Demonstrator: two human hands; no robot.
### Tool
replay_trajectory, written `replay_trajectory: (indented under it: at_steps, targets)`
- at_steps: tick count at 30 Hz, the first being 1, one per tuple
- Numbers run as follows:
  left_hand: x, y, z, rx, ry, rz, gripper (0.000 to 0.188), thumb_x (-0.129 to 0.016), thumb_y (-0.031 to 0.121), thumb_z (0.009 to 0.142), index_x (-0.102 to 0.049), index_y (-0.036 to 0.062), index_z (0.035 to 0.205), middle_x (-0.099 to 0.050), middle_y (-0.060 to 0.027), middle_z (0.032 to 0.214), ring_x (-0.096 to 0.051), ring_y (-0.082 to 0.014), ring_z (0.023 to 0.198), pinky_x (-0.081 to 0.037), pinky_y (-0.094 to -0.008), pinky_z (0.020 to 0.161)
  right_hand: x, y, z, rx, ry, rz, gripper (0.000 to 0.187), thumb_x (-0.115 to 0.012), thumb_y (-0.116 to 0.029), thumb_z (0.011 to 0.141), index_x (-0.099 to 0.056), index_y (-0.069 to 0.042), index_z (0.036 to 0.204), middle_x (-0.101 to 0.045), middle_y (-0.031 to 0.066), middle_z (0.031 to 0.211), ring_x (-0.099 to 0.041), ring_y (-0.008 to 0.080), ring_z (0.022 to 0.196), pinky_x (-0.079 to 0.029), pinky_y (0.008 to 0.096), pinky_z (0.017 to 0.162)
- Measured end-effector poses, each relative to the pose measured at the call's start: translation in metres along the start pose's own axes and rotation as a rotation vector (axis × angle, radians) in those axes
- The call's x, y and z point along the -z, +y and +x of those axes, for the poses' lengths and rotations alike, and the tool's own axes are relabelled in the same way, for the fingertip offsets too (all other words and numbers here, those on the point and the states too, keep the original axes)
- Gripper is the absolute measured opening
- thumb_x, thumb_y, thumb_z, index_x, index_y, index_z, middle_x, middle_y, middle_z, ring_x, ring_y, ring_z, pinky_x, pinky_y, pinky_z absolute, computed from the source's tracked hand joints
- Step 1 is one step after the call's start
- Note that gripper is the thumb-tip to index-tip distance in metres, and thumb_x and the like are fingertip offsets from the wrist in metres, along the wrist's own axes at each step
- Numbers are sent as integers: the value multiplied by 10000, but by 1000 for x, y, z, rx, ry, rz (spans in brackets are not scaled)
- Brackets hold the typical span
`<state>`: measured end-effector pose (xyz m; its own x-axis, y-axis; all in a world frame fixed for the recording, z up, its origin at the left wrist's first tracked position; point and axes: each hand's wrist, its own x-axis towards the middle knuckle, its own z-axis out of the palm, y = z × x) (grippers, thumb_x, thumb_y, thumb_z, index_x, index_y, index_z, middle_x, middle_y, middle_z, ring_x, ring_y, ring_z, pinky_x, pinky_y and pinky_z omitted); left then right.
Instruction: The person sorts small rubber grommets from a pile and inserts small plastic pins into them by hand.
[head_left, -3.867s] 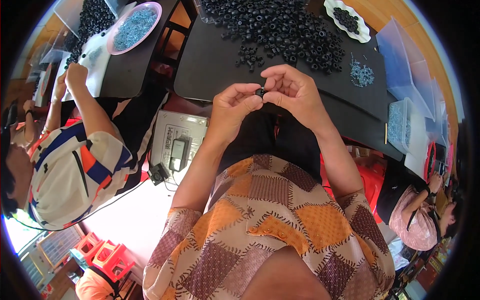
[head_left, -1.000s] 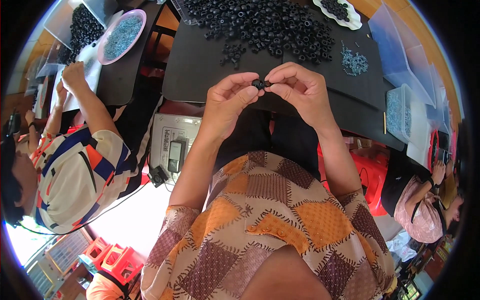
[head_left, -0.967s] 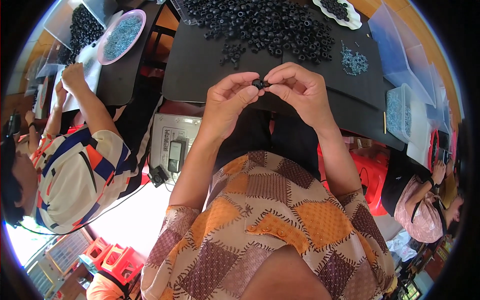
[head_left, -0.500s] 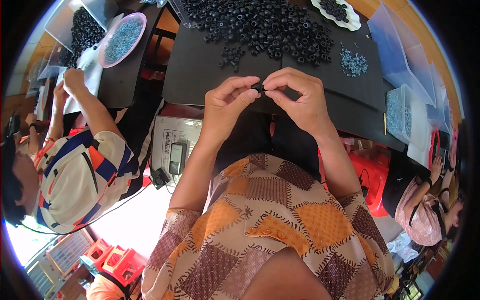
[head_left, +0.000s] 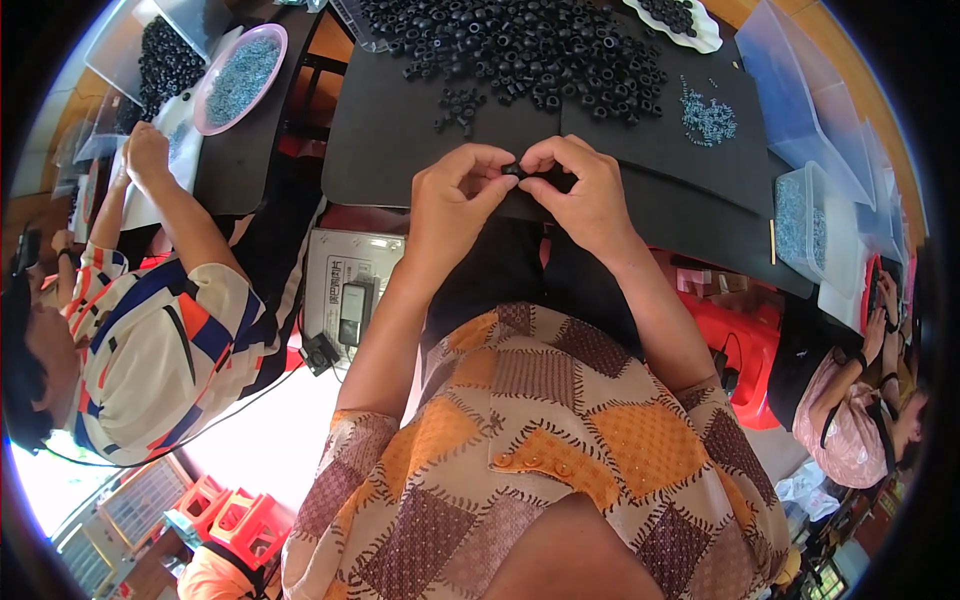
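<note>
Between my two hands, just above the near edge of the black table, is a small rounded black plastic piece (head_left: 512, 169). My left hand (head_left: 450, 205) pinches it with thumb and index finger. From the other side, the thumb and index finger of my right hand (head_left: 590, 200) close on it, so the fingertips hide part of it. Beyond them lies a large heap of hollow black plastic pieces (head_left: 520, 50), with a small cluster (head_left: 460, 108) pulled apart on its near side. Small bluish metal springs (head_left: 708, 118) are scattered in a pile to the right.
A white scalloped dish (head_left: 705, 38) of black pieces stands far right. A clear tub (head_left: 800, 225) of springs sits at the table's right edge, beside larger translucent bins (head_left: 800, 90). At left, a co-worker (head_left: 170, 340) works near a pink plate (head_left: 283, 60) of springs.
My right hand has shifted slightly left, closing the small gap between the fingertips of both hands. The black piece is now gripped from both sides. The co-worker's arms at left moved a little.
</note>
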<state>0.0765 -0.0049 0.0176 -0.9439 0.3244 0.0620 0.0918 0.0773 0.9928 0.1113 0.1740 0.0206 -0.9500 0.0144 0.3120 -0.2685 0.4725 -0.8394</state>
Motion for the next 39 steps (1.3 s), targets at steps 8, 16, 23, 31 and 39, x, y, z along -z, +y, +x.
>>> replay_trajectory:
  at_steps: [8,16,23,31,39]
  targets:
    - [-4,-15,5,-203,0,195,153,-736,-41,857,-735,-3,1006,-716,-73,912,-683,-93,783,-543,-232,692,-9,11,0,-53,0,-85,266,-789,23,746,-675,-48,975,-703,61,875,-696,170,824,-514,277,733]
    - [2,-12,7,-22,-37,208,193,-742,-31,837,-743,-8,1028,-744,-127,941,-728,-176,836,-581,-288,766,-11,12,2,-120,-11,-19,275,-795,14,745,-660,-61,973,-720,30,872,-688,150,805,-501,285,739]
    - [3,-13,4,-179,-22,188,221,-718,-65,846,-750,2,1054,-751,-123,971,-735,-189,855,-589,-291,794,-9,9,8,-123,-70,-50,257,-773,44,747,-660,-43,961,-714,94,839,-718,214,793,-578,321,729]
    - [3,-14,2,-21,-29,163,212,-735,-43,832,-742,-8,1041,-744,-122,1005,-735,-185,862,-586,-284,784,-10,8,6,-179,-41,36,244,-764,50,765,-664,-41,968,-729,84,852,-722,189,791,-580,305,725]
    - [0,-14,1,-69,-9,172,200,-740,-27,830,-746,-2,1029,-748,-116,960,-735,-177,857,-584,-285,771,-7,3,8,-219,-112,-6,265,-776,41,758,-672,-41,987,-716,76,839,-691,167,764,-567,305,720]
